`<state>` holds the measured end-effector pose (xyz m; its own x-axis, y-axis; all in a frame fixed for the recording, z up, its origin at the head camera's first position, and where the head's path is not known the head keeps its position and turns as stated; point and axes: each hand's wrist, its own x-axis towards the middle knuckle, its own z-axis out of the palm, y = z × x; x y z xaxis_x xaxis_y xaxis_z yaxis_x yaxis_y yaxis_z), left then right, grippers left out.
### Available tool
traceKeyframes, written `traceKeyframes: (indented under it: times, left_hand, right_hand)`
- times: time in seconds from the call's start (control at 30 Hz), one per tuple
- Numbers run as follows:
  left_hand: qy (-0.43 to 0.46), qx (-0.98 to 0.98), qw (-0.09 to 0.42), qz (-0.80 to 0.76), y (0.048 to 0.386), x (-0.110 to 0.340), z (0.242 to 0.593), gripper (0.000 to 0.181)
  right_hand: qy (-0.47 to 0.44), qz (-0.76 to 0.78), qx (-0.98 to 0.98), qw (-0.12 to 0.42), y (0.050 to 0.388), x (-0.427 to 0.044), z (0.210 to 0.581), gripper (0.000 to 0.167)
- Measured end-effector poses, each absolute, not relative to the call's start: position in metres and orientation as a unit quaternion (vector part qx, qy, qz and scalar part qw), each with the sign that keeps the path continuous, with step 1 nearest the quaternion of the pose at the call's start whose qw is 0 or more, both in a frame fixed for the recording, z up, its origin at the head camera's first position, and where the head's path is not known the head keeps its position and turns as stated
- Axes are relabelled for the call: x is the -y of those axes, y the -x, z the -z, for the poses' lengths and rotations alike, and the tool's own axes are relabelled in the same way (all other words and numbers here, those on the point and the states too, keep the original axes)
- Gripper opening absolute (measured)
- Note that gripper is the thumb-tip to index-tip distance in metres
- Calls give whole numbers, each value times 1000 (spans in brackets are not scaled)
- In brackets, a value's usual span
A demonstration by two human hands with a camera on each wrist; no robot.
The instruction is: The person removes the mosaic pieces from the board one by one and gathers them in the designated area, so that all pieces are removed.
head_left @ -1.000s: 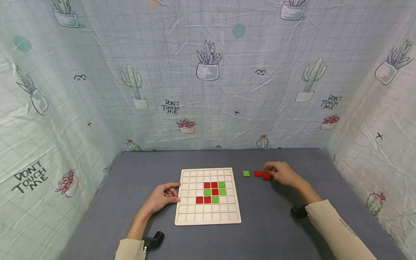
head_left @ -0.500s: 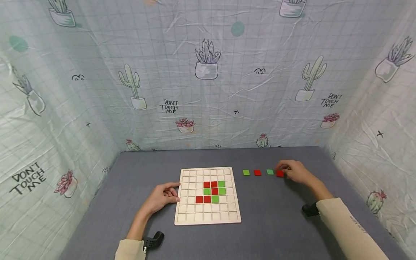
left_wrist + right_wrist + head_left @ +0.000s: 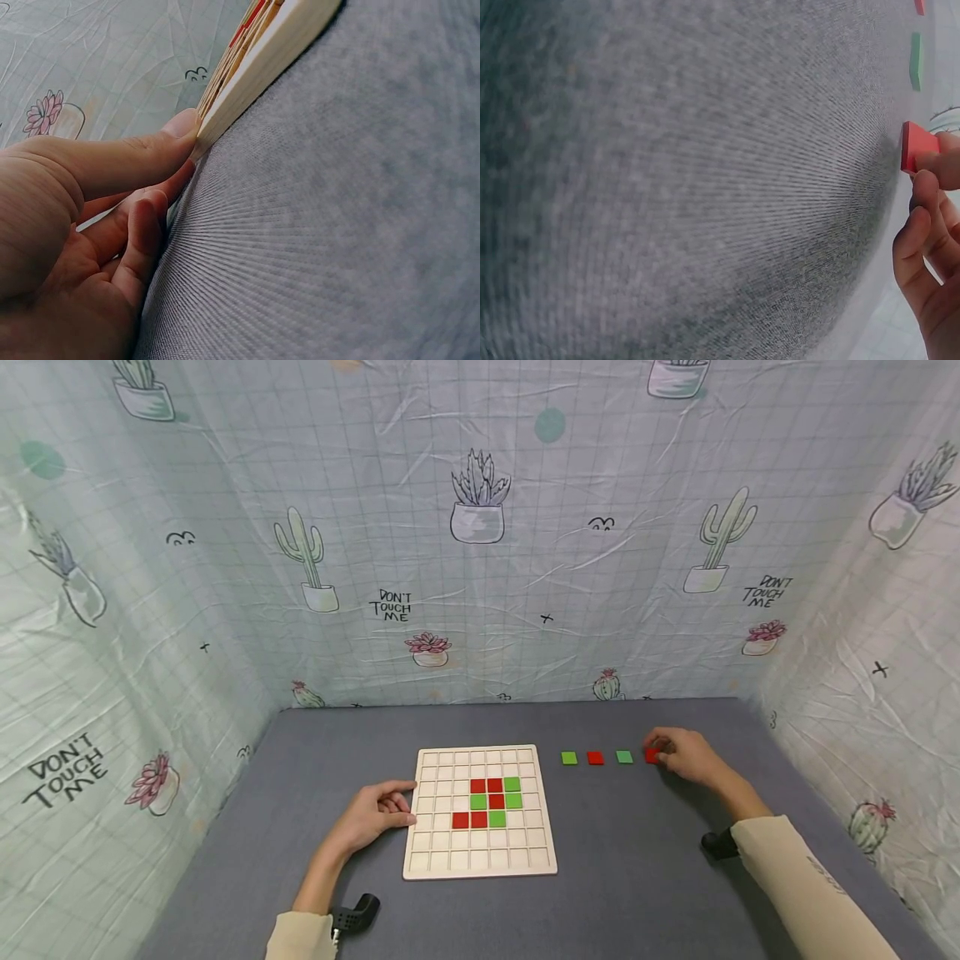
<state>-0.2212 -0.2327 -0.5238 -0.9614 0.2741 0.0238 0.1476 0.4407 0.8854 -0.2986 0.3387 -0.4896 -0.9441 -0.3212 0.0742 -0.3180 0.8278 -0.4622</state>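
A pale wooden grid board (image 3: 442, 860) lies on the table, with red tiles (image 3: 461, 820) and green tiles (image 3: 513, 801) set in its cells. My left hand (image 3: 369, 817) touches the board's left edge with thumb and forefinger spread apart along it. Up close in the left wrist view, the thumb (image 3: 142, 159) presses against the wooden rim. At the right end of a row of loose tiles, my right hand (image 3: 684, 755) pinches a red square tile (image 3: 652, 756). That red tile (image 3: 918, 147) shows between the fingers in the right wrist view, low over the cloth or touching it.
Left of the held tile, a bluish-green tile (image 3: 624, 757), a red tile (image 3: 596, 758) and a light green tile (image 3: 569, 758) lie spaced in a row. Grey cloth (image 3: 600, 877) covers the table. Cactus-print sheets (image 3: 480, 610) hang behind and at both sides.
My right hand has moved right with the red tile, then slightly back from me. The bluish-green tile now shows where the red one was. The left hand stays at the board.
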Motion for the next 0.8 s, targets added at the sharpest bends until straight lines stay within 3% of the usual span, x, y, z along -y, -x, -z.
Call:
traceKeyframes:
  times: [0.8]
  left_hand:
    - [-120,-851,64,-507,222,234,524,59]
  right_hand:
    - [172,207,-963,17,298,-337,492,26]
